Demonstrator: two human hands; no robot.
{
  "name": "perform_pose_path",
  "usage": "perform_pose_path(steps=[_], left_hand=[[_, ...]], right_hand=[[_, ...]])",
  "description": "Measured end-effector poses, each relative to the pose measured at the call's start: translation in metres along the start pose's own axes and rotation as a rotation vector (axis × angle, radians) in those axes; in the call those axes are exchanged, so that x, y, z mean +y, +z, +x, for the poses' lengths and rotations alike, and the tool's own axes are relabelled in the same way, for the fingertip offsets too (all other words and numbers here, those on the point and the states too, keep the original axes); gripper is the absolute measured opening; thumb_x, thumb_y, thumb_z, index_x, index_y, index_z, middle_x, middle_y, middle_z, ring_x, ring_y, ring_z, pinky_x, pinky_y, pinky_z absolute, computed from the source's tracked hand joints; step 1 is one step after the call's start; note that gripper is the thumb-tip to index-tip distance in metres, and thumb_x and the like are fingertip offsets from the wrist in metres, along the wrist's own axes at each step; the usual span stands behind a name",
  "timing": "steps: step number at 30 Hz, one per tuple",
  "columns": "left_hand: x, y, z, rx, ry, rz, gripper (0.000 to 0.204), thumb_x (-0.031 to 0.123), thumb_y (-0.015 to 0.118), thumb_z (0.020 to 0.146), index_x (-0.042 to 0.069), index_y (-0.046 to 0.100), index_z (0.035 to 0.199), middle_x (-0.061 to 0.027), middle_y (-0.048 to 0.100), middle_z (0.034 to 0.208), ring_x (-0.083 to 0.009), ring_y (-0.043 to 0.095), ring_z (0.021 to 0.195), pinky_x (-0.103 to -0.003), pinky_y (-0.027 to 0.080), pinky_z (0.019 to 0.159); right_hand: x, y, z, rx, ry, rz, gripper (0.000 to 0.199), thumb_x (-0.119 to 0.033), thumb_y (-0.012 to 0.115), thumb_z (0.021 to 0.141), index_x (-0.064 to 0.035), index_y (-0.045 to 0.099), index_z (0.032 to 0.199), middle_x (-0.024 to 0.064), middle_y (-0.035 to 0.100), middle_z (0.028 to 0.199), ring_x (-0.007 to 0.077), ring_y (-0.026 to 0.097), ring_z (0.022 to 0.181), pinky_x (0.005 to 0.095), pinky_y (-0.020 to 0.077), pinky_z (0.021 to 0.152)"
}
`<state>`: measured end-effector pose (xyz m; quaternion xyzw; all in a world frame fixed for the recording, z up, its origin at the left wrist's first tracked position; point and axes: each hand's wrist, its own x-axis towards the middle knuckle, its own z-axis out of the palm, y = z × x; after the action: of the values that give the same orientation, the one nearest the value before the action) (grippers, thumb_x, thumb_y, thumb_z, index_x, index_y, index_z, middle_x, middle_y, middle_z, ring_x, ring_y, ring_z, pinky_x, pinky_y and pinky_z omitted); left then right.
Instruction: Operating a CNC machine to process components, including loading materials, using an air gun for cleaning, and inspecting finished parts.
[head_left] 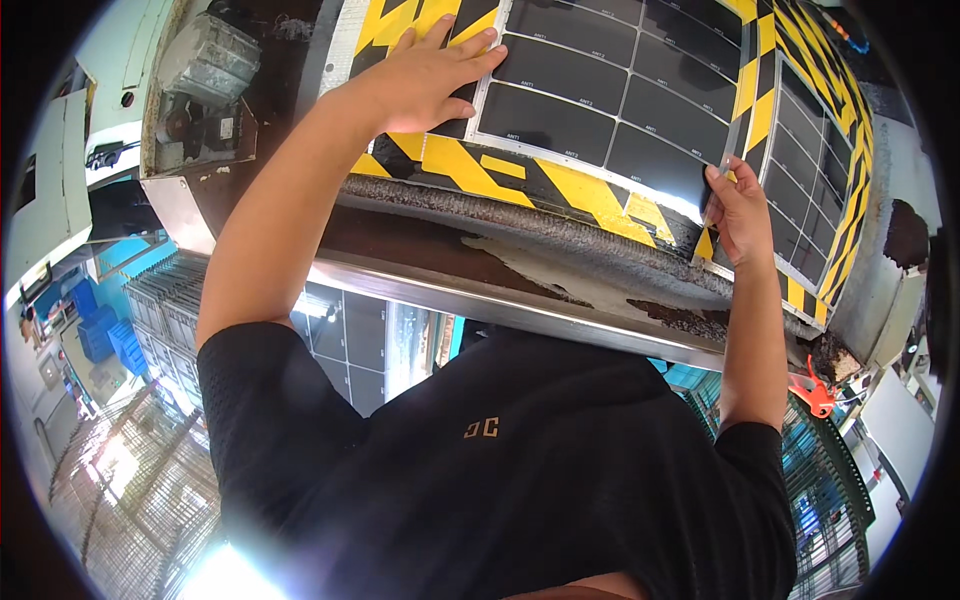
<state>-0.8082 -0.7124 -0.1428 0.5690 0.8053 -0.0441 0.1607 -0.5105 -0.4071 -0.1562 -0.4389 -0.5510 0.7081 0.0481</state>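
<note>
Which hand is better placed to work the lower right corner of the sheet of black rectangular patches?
Probably the right hand: its fingertips pinch at that corner of the sheet of black rectangular patches. The left hand lies flat with spread fingers at the sheet's far left edge, over the yellow-and-black striped surface.

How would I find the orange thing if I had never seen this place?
Start at the big surface striped yellow and black with its grid of dark rectangular panels. Follow its rusty metal edge down to the right, past the right hand. There lies the small orange plastic tool, the only orange thing among blue crates and grey metal.
</note>
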Motion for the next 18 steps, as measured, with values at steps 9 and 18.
perform_pose_path(steps=[9,18], left_hand=[[0.0013,-0.0006,-0.0001,-0.005,-0.002,0.019,0.072,0.029,0.065,0.093,0.025,0.03,0.156,0.0037,0.019,0.165,-0.0361,0.011,0.152,-0.06,0.018,0.121],[0.0006,-0.0004,0.0007,-0.01,0.002,0.038,0.071,0.03,0.065,0.093,0.024,0.03,0.155,0.0035,0.019,0.165,-0.0365,0.012,0.152,-0.06,0.019,0.121]], right_hand=[[0.0032,-0.0055,-0.0003,-0.05,-0.019,-0.027,0.022,-0.015,0.07,0.094,-0.0104,0.057,0.111,-0.0066,0.061,0.08,0.0016,0.051,0.058,0.0196,0.0391,0.049],[0.0005,-0.0031,-0.0013,-0.039,-0.012,-0.007,0.025,-0.014,0.072,0.092,-0.0089,0.056,0.111,-0.0038,0.062,0.071,0.0043,0.053,0.056,0.0211,0.0367,0.049]])
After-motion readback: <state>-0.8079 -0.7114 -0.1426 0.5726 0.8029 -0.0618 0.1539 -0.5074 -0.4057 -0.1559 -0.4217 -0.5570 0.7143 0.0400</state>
